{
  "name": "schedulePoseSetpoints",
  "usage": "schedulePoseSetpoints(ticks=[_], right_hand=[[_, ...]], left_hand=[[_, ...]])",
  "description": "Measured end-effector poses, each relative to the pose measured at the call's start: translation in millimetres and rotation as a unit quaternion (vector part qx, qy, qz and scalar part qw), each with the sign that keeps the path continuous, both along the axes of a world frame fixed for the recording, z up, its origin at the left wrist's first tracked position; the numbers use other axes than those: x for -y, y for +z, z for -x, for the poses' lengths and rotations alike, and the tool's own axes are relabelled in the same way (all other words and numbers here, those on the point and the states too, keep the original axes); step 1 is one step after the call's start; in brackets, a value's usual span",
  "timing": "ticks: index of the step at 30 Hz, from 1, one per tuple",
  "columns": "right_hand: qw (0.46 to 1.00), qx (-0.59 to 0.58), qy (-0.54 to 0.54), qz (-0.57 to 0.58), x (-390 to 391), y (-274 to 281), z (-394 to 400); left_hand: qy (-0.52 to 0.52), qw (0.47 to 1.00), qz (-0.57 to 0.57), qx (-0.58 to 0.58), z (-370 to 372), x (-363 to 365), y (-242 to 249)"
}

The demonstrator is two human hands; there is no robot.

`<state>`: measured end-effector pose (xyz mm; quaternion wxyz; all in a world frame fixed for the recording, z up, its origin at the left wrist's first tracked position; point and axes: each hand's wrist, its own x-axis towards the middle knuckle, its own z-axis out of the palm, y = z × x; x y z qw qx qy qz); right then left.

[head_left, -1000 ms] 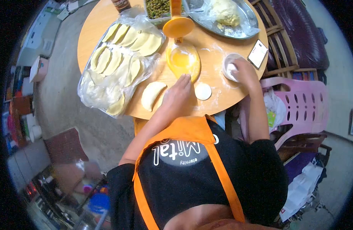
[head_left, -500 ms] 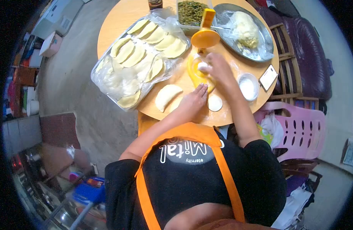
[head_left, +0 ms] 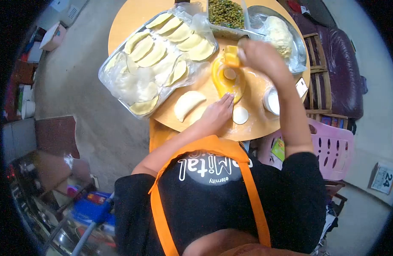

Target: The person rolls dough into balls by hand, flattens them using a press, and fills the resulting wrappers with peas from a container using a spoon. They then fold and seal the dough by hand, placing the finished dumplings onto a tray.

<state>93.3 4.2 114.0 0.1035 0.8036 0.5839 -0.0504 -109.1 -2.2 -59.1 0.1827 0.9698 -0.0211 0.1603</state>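
Observation:
A yellow-orange dough press [head_left: 216, 79] lies on the round table. A pale round piece [head_left: 229, 74] shows at its middle. My left hand [head_left: 220, 112] rests on the press's near end, fingers stretched out over it. My right hand [head_left: 258, 53] is smeared by motion beside the press's yellow block-shaped handle [head_left: 232, 57]; its fingers cannot be made out. Close to my left hand are a flat white dough disc [head_left: 240, 115] and a folded half-moon pastry [head_left: 190, 105]. A small bowl of white powder [head_left: 272, 101] stands under my right forearm, partly hidden.
A large tray [head_left: 103, 77] with plastic and several half-moon pastries [head_left: 153, 55] fills the table's left side. At the back are a container of green filling [head_left: 226, 13] and a metal platter [head_left: 302, 38] bearing a dough mass [head_left: 278, 36]. A phone [head_left: 301, 87] lies at the right edge.
My right hand has moved from the middle of the press up and right to its handle. The raised upper part of the press has swung down. My left hand stays on the near end.

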Motion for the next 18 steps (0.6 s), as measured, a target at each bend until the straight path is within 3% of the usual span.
schedulePoseSetpoints(ticks=[2, 4, 8, 9, 12, 16, 18], right_hand=[[0.995, -0.028, -0.099, 0.008, 37.5, -20.0, 36.0], [0.969, -0.143, -0.2, -0.008, 49.8, -40.3, 48.7], [0.835, -0.368, -0.393, -0.111, 53.4, -65.6, 63.2], [0.848, -0.334, -0.356, -0.206, 60.3, -92.5, 68.0], [0.803, -0.313, -0.354, -0.364, 62.9, -121.7, 104.1], [0.813, -0.256, -0.264, -0.452, 61.9, -135.1, 98.2], [0.687, -0.483, -0.364, -0.403, 64.0, -121.7, 88.4]], left_hand=[[0.012, 1.0, -0.008, 0.023, -0.7, 2.1, -6.9], [0.014, 0.999, 0.001, 0.038, 0.0, 3.1, -8.5], [0.016, 0.998, 0.033, 0.049, 1.8, 4.5, -5.7], [0.019, 0.998, 0.035, 0.052, 2.2, 4.5, -5.8], [0.002, 0.989, 0.129, -0.071, 3.6, 4.7, 1.7], [-0.009, 0.996, 0.085, -0.016, 4.6, -0.5, 3.7], [0.001, 0.999, 0.041, 0.0, 4.1, 0.4, -4.8]])
